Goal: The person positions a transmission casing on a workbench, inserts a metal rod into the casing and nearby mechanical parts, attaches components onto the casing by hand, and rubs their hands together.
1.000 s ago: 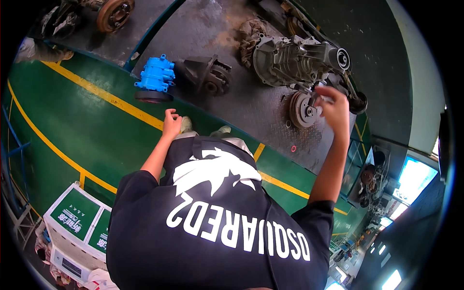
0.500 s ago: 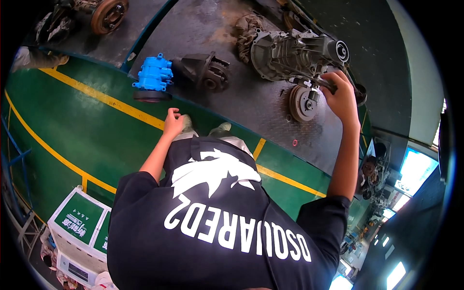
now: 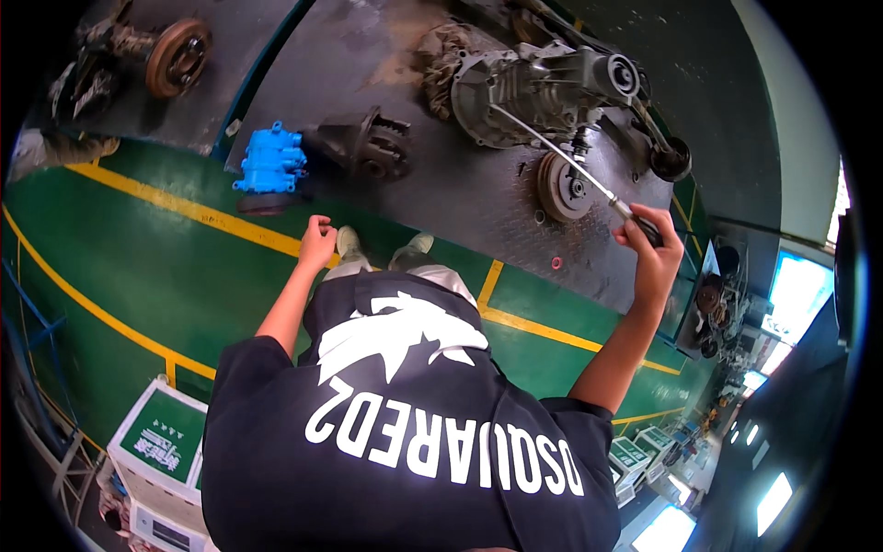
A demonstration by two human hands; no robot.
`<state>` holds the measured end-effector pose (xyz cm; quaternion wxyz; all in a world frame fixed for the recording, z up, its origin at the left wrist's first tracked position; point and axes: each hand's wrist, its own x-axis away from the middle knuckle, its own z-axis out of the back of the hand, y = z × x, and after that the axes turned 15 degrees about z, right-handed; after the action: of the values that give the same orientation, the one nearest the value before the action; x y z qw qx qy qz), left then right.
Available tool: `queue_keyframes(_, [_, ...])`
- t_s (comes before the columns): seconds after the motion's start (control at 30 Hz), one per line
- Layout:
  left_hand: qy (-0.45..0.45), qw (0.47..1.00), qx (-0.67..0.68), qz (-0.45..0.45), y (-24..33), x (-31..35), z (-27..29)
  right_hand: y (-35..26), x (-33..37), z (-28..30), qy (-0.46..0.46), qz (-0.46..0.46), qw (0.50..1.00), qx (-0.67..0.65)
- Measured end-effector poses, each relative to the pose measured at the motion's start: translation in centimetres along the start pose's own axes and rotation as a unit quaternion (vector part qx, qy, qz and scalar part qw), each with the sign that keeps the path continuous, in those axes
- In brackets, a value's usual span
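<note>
My right hand [image 3: 653, 250] is closed around the dark handle of a long-shafted screwdriver [image 3: 561, 152]. Its thin silver shaft slants up and left over a brake-like disc [image 3: 563, 187], and the tip appears in front of the grey gearbox [image 3: 538, 97]; whether it touches the casing I cannot tell. Low in front of my body, off the bench edge, my left hand [image 3: 317, 244] has its fingers curled in; a small dark spot shows at them, too small to name. Closest to that hand on the bench is a blue-painted casing [image 3: 271, 161] on a dark round base.
Beside the blue casing lies a dark cast differential housing [image 3: 363, 145]. A small red ring [image 3: 556, 263] rests on the dark metal bench [image 3: 460, 198]. A rusty hub [image 3: 177, 57] sits on another bench, far left. White cabinets with green tops [image 3: 164, 428] stand behind at left.
My right hand has drawn back from the gearbox toward me, and the screwdriver's long shaft has come into sight. My left hand stays low with curled fingers. The whole view has shifted slightly.
</note>
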<state>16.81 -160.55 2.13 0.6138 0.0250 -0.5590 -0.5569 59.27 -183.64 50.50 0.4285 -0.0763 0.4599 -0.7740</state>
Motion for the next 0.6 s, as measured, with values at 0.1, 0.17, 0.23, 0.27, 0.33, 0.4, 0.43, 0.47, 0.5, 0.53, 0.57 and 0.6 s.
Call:
queue_keyframes(0.1, [-0.018,0.999,0.041,0.027,3.2,0.8,-0.6,0.1,3.0,2.2,0.066,-0.012,0.997,-0.030])
queue_keyframes(0.17, [-0.034,0.998,0.049,0.023,4.4,0.9,-1.0,0.0,5.1,3.1,0.190,0.017,0.981,-0.017])
queue_keyframes(0.23, [-0.041,0.998,0.053,0.021,6.2,1.6,-1.9,0.4,6.7,5.2,0.218,0.044,0.975,-0.011])
queue_keyframes(0.27, [-0.057,0.997,0.043,0.018,7.5,2.2,-2.5,0.6,7.4,5.9,0.245,0.068,0.967,-0.001])
queue_keyframes(0.33, [-0.080,0.997,0.020,0.004,10.5,3.9,-3.5,0.4,7.5,7.7,0.233,0.094,0.968,0.004])
queue_keyframes(0.4, [-0.097,0.995,0.015,-0.007,12.9,5.3,-4.7,0.0,7.1,9.4,0.213,0.138,0.967,0.014])
queue_keyframes(0.43, [-0.129,0.991,0.014,-0.021,14.6,5.6,-5.9,-0.6,7.2,10.3,0.223,0.135,0.965,0.019])
queue_keyframes(0.47, [-0.143,0.989,0.028,-0.026,15.9,6.2,-6.5,0.2,6.8,10.9,0.221,0.149,0.964,0.005])
queue_keyframes(0.5, [-0.158,0.986,0.038,-0.045,17.1,6.9,-7.1,1.1,6.5,11.3,0.219,0.163,0.962,-0.010])
queue_keyframes(0.53, [-0.176,0.982,0.032,-0.062,19.5,7.8,-7.9,1.9,6.3,11.7,0.223,0.160,0.962,-0.017])
queue_keyframes(0.57, [-0.192,0.978,0.026,-0.078,22.1,9.1,-8.6,2.9,6.2,11.8,0.228,0.160,0.960,-0.025])
queue_keyframes(0.6, [-0.191,0.976,-0.003,-0.109,24.6,10.2,-9.5,3.8,6.3,11.8,0.226,0.153,0.961,-0.033])
